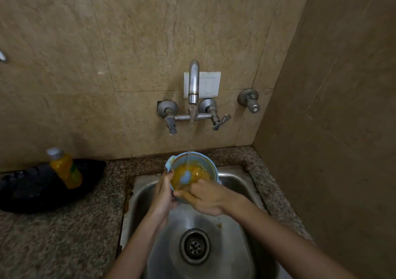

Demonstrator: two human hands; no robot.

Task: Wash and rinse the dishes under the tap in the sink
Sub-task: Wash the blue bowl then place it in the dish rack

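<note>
The brown tiled wall (128,43) fills the far side. Below it lies the speckled stone worktop (53,236), with a steel sink (227,246) set in it. On the left of the worktop sits a black thing (32,188), too dark to tell what it is. A yellow bottle (65,168) with a grey cap leans on it.

Two bare arms reach over the sink. The left hand (162,193) has its grip round the left side of a light blue bowl (211,168). The right hand (203,197) pinches the near rim, fingers inside.

The bowl is held above the sink, tipped toward the person, with yellow mess inside. The tap (194,81) on the wall is on, and its water (190,137) falls into the bowl. The round drain (194,246) is near, under the arms.
</note>
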